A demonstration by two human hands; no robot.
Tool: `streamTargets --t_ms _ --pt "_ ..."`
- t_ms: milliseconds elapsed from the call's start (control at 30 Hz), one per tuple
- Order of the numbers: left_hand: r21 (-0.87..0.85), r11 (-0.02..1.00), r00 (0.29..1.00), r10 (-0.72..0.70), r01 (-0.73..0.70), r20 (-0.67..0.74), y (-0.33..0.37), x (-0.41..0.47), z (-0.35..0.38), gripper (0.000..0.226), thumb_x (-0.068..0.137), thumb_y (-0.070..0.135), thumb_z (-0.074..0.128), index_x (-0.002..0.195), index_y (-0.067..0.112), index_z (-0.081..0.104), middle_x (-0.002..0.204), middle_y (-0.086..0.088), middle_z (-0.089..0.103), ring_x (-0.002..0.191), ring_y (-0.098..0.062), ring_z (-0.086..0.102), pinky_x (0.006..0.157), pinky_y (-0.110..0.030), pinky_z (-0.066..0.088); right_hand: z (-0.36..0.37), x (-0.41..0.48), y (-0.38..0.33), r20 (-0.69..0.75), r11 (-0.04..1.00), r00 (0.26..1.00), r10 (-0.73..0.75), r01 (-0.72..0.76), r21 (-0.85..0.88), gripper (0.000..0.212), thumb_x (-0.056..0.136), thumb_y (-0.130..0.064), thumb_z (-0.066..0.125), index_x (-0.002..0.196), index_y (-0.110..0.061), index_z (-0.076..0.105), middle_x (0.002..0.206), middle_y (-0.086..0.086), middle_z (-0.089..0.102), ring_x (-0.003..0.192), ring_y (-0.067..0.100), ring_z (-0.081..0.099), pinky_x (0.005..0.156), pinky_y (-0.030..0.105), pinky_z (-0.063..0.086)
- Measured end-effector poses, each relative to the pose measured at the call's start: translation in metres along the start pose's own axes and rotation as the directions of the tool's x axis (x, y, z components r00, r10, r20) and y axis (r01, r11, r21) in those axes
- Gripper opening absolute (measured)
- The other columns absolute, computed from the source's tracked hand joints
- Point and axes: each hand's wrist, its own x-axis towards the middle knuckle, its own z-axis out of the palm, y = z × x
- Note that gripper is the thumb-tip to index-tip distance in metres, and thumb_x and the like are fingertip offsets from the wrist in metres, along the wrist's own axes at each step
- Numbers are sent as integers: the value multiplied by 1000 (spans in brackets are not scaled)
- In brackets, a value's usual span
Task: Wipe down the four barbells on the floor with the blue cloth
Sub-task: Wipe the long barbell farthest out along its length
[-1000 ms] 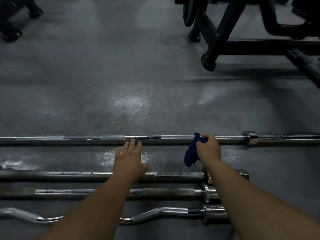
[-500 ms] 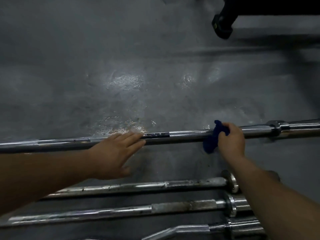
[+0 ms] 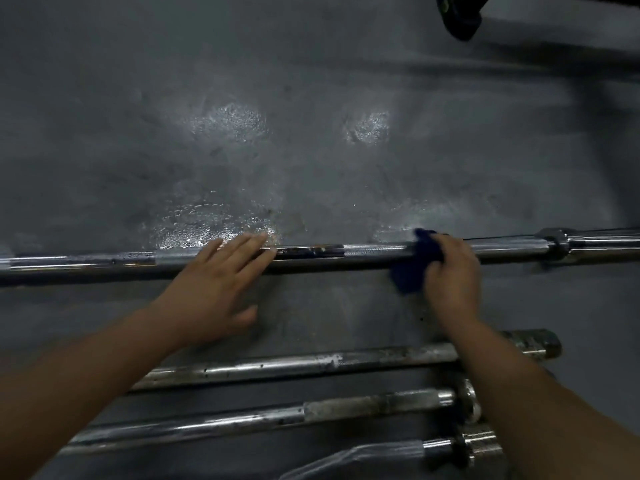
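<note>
On the long barbell (image 3: 363, 255), blue cloth (image 3: 410, 273) sat bunched, hanging over the bar's near side, just left of the right fingers. Right hand (image 3: 452, 277) curled round cloth, pressing it to the shaft. Left hand (image 3: 214, 289) flat, fingers straight and close together, tips on the same bar, thumb spread over grey floor (image 3: 311, 150). Nearer than both sets of fingers: second barbell (image 3: 294, 367), third barbell (image 3: 242, 421), curl bar (image 3: 398, 451). Black frame foot (image 3: 460, 19) far beyond right fingers
</note>
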Motion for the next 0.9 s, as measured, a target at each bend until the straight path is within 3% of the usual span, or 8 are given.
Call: streamTargets --t_ms 100,233,300,500,600,700,833,900 --pt "-14 999 1000 -30 30 0 1 4 -3 89 77 61 41 155 18 30 163 -8 23 149 -27 25 117 -52 27 18 -9 -23 -61 984 982 177 -178 -9 54 78 6 50 127 -13 63 130 9 56 118 33 50 105 34 38" --pt "-61 998 999 -28 26 -21 16 6 2 87 77 59 43 154 18 33 162 -8 26 148 -26 26 118 -51 26 44 -21 -64 187 954 945 -270 288 -81 51 75 4 58 123 -12 65 125 8 63 114 33 52 101 39 38" --pt "-85 995 998 -47 44 -35 14 0 8 88 77 59 44 155 20 29 163 -5 24 149 -25 25 118 -51 25 22 -3 -41 224 915 914 -339 376 -145 55 72 6 59 122 -16 66 118 9 66 107 34 55 96 42 43" --pt "-80 993 996 -86 83 -37 16 -7 19 91 77 63 44 156 19 28 163 -6 25 149 -27 24 118 -54 22 27 -11 -2 -15 986 986 165 -166 -29 64 79 5 43 141 -6 47 146 16 43 136 34 37 115 44 32" --pt "-81 993 994 -94 90 -50 21 -3 19 92 75 63 45 154 18 30 162 -7 27 147 -30 27 116 -56 22 41 -37 -31 118 997 991 -63 67 -37 70 80 10 48 148 -8 37 156 13 29 146 30 24 118 39 27" --pt "-65 996 996 -64 60 -65 18 -4 20 92 76 62 45 155 17 30 162 -5 27 147 -27 27 116 -54 22 9 -7 3 245 928 921 -302 343 -147 66 79 5 53 144 -11 46 143 14 46 132 31 43 110 39 38" --pt "-43 998 995 -56 53 -82 14 -5 21 92 76 62 45 154 16 31 161 -5 27 147 -26 28 117 -48 21 -10 22 29 -12 967 992 127 -127 -221 51 84 2 48 133 -9 58 129 18 51 116 33 46 99 35 39" --pt "-42 997 995 -70 67 -75 16 -2 22 92 75 62 46 153 14 33 160 -7 30 145 -29 30 116 -50 22 17 6 -8 -34 987 994 100 -104 -123 53 77 5 46 125 -10 64 122 16 56 111 34 50 94 35 42"
